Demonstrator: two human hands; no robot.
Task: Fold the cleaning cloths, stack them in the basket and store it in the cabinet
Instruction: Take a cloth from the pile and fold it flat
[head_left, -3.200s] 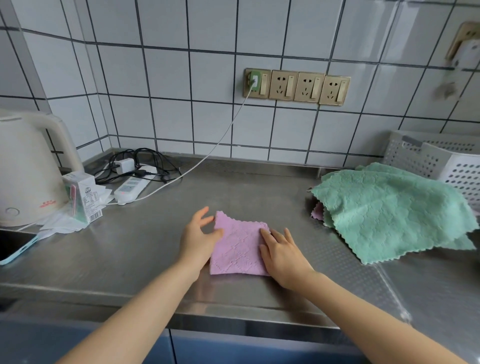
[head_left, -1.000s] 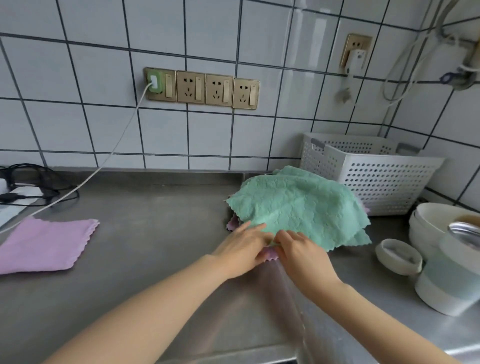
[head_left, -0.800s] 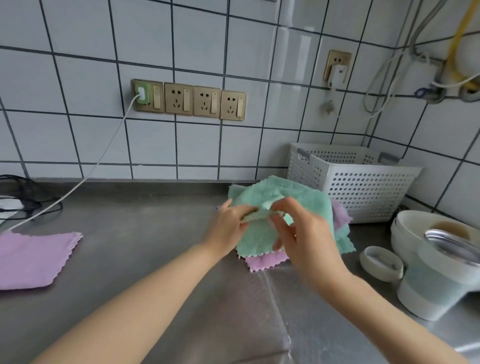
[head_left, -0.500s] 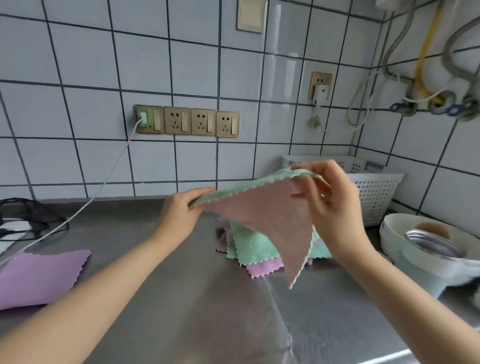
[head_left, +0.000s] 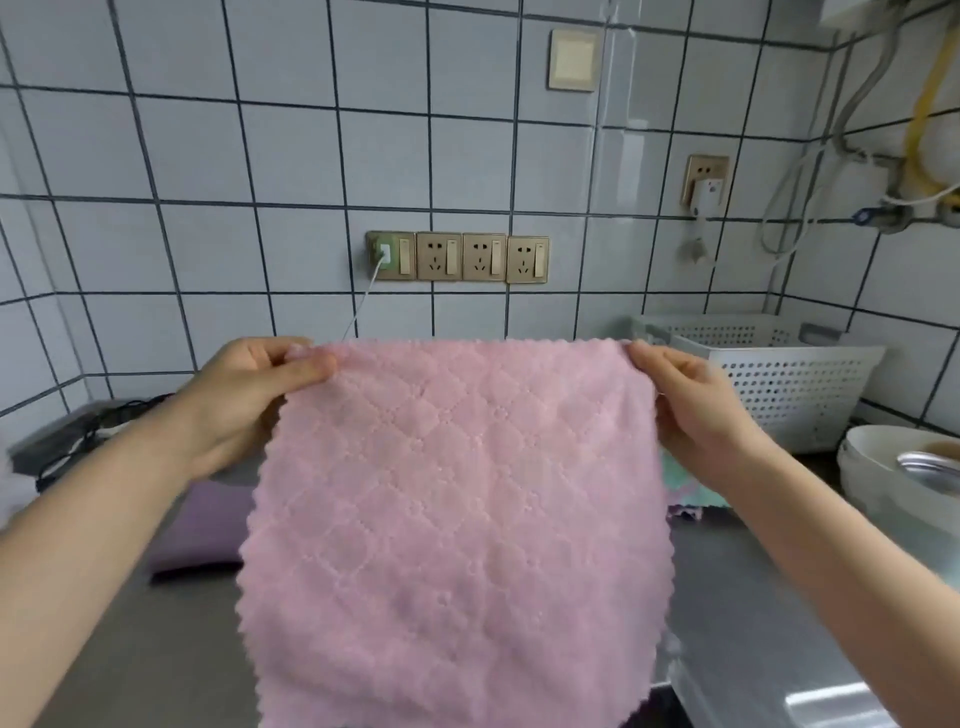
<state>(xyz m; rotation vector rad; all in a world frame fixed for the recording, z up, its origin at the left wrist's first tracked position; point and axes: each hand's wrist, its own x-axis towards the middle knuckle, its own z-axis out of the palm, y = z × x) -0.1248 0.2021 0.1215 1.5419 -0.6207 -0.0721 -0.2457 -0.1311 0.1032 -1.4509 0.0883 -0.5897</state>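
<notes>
White tiles with dark grout cover the walls above a steel counter (head_left: 753, 613), and a row of 4 gold sockets (head_left: 457, 256) sits on the back wall with a white cable (head_left: 358, 314) plugged into the leftmost one. A white perforated basket (head_left: 779, 379) stands on the counter at the right, against the wall corner, with white bowls (head_left: 893, 473) just in front of it near the right edge. The pink cloth (head_left: 457, 519) hangs spread in the air across the middle of the view and hides most of the counter behind it; only slivers of the green and pink cloth pile (head_left: 691, 499) show past its right edge, and part of a folded purple cloth (head_left: 202, 530) lies on the counter to its left. The left hand (head_left: 244, 400) pinches the cloth's top left corner, and the right hand (head_left: 691, 410) pinches the top right corner. Half a second ago the cloth was bunched between the hands with a green face uppermost; now it is stretched flat and its pink side faces the camera. Black cables (head_left: 88, 431) lie at the far left of the counter.
</notes>
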